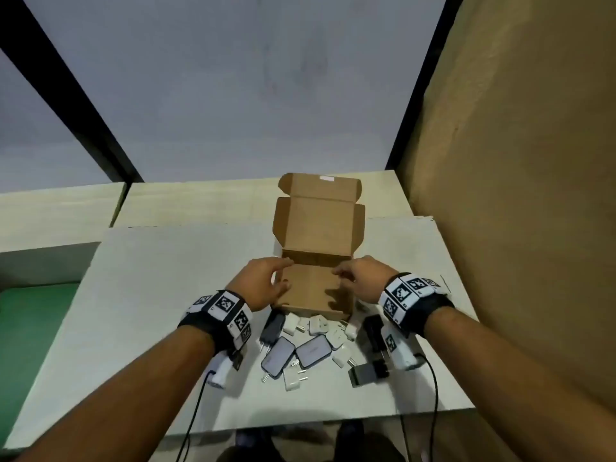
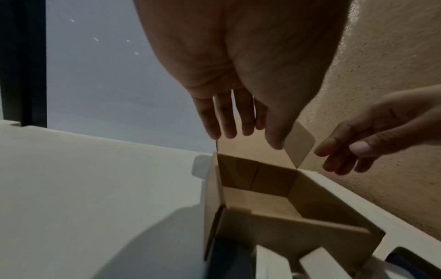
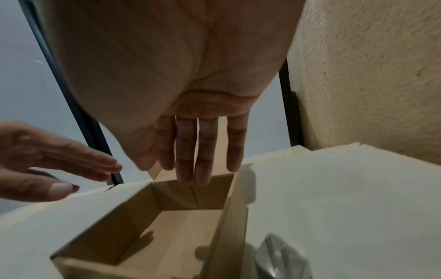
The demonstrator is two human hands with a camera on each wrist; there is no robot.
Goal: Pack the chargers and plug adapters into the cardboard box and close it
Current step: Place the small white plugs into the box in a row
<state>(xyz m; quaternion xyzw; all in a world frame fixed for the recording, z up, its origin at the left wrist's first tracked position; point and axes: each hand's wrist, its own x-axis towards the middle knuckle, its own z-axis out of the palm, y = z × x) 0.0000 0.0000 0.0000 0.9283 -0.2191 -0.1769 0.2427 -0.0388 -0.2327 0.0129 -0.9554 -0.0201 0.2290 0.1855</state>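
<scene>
A small brown cardboard box [image 1: 310,310] stands open mid-table, its lid [image 1: 318,225] upright behind it and its inside bare. My left hand [image 1: 280,275] hovers at the box's left wall, fingers straight, holding nothing. At the right wall my right hand [image 1: 343,276] is likewise open and holds nothing. The left wrist view shows the left hand [image 2: 238,130] above the box [image 2: 298,226]; the right wrist view shows the right hand [image 3: 198,169] over the far wall. In front of the box lie white plug adapters [image 1: 320,325], two flat grey chargers [image 1: 313,351] and black chargers [image 1: 373,331].
The box and chargers sit on a white board [image 1: 150,311] whose near edge is close to my body. A tan wall [image 1: 516,195] rises close on the right. A green surface [image 1: 33,328] lies lower left. Black cables [image 1: 196,411] trail from both wrists.
</scene>
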